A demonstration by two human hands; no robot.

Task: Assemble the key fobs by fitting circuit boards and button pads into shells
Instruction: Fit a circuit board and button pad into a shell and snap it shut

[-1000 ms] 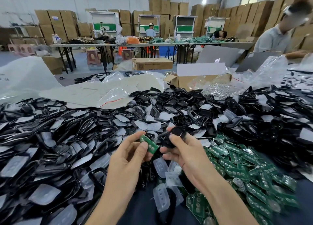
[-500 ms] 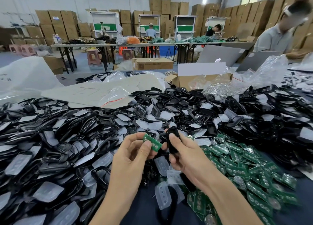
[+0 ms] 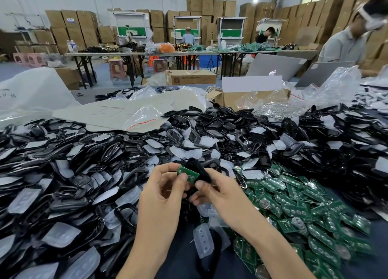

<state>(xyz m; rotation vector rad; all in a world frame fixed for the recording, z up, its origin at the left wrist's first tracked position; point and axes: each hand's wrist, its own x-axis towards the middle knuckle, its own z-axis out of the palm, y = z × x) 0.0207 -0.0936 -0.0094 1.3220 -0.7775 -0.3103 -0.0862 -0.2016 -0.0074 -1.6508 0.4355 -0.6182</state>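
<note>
Circuit board sits pinched in your left hand, near and central, touching the black shell your right hand grips. You're at the fitting step; next, square it up and press it home.

Most of shell hidden behind board and fingers of right hand; can't tell if board is seated in it. Thumb of left hand covers board's near corner. Markings on board too small to read. Both forearms cut off at bottom edge. Most of counter buried under parts. At far right, person cropped by frame edge. Writing on bag illegible.
</note>
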